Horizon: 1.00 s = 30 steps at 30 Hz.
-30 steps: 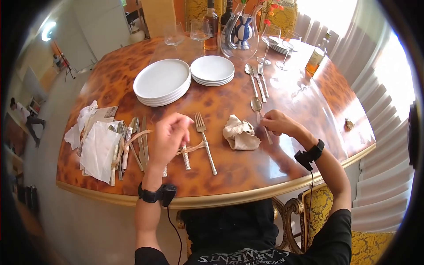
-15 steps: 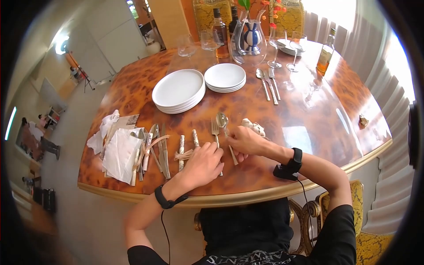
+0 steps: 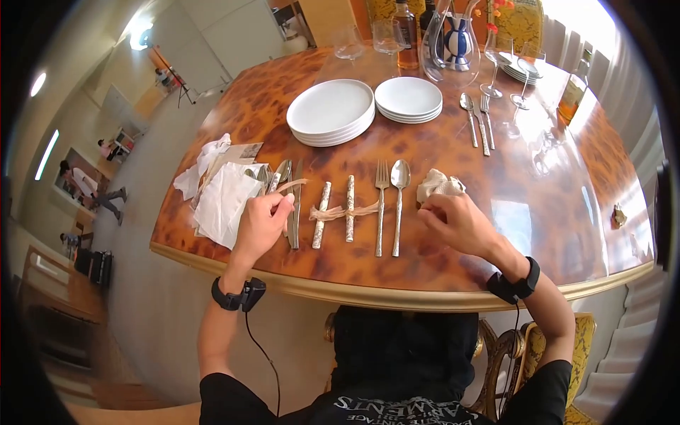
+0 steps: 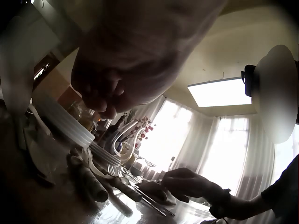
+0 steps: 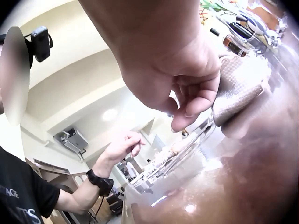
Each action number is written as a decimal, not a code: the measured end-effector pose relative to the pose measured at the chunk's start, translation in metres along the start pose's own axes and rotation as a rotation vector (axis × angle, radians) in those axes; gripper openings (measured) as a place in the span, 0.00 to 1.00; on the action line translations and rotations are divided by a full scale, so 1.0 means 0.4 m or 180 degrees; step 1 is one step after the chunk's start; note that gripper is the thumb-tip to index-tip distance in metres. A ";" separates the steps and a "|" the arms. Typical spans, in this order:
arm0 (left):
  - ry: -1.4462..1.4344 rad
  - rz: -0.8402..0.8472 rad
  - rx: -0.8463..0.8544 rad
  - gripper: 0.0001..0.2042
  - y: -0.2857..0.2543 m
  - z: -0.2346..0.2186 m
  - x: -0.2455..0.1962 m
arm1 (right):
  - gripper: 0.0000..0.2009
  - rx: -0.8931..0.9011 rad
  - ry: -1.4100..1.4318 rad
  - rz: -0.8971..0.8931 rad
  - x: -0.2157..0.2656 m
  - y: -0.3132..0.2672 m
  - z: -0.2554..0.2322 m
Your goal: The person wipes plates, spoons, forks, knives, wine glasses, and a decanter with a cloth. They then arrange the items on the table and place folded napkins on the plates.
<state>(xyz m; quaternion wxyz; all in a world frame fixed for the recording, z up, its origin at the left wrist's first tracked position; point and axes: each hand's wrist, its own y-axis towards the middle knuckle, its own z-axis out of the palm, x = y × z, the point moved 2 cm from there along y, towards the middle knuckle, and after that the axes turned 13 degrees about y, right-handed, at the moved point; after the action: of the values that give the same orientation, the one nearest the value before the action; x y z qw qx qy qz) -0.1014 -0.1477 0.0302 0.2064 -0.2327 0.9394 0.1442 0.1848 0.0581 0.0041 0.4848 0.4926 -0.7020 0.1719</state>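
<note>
On the glossy brown marbled worktop (image 3: 354, 273), a crumpled beige cloth (image 3: 438, 183), likely light, soft, best pinched by a fold, lies right of the long silver spoon (image 3: 400, 175); left wrist: left hand (image 4: 135, 60), grip loosely curled, empty; right wrist: right hand (image 5: 168, 60), likewise.

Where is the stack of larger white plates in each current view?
Head: the larger plate stack sits upper centre, left of the smaller plate stack.
Left wrist: the larger plate stack is at left, below the left hand.
Right wrist: not visible.
Shared landmark: the right hand, in all three.
</note>
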 end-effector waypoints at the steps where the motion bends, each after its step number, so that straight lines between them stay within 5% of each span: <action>1: -0.0037 -0.0083 0.0083 0.15 -0.003 0.005 0.005 | 0.13 -0.0018 0.0061 -0.0033 0.007 -0.009 -0.015; 4: 0.0524 0.0481 -0.0121 0.14 -0.008 0.036 -0.047 | 0.13 0.0138 0.0030 0.0450 0.031 -0.021 -0.054; 6: 0.0617 0.0404 -0.0016 0.15 -0.001 0.061 -0.119 | 0.12 0.0177 0.0165 0.0442 0.045 -0.028 -0.072; 12: 0.1905 0.0599 0.0814 0.19 0.061 0.176 -0.195 | 0.13 0.0404 0.0170 0.0806 0.060 -0.073 -0.108; 16: 0.0899 0.0059 0.1271 0.17 0.095 0.168 -0.171 | 0.13 0.0343 0.0252 0.0930 0.056 -0.128 -0.151; 20: -0.0403 -0.0287 0.0878 0.15 0.098 0.112 -0.201 | 0.13 0.0209 0.0494 0.1079 0.053 -0.156 -0.169; 25: -0.0637 0.0243 0.0186 0.15 0.112 0.054 -0.210 | 0.14 0.0218 0.0536 0.1021 0.073 -0.158 -0.163; 30: -0.2090 0.0617 0.0423 0.17 0.088 0.110 -0.286 | 0.17 0.0129 0.0563 0.0784 0.074 -0.133 -0.109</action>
<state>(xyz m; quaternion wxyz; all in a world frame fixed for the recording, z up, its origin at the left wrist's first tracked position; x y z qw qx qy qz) -0.0126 -0.0585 0.0500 0.4976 -0.0697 0.8480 0.1687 0.2514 0.0497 0.0373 0.5099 0.3954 -0.7080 0.2869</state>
